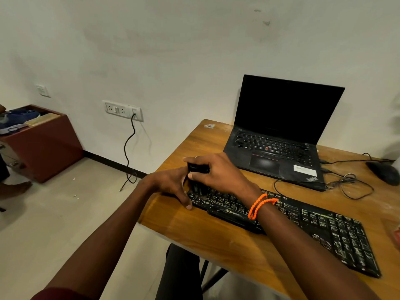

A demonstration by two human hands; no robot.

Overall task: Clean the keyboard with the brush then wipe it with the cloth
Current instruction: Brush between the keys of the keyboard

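A black, dusty keyboard point(313, 226) lies slanted across the wooden table point(194, 230). Over its far-left end my right hand point(218, 172), with an orange bracelet on the wrist, grips a small black brush point(198, 168); the bristles point down at the keys and are partly hidden by my fingers. My left hand point(171, 185) rests at the keyboard's left edge with its fingers stretched down onto the table and the corner of the keyboard. No cloth is in view.
An open black laptop point(279, 135) stands behind the keyboard. A black mouse point(383, 172) and loose cables point(348, 182) lie at the right. A red-brown cabinet point(43, 146) stands on the floor at the left; a cable hangs from the wall socket point(123, 110).
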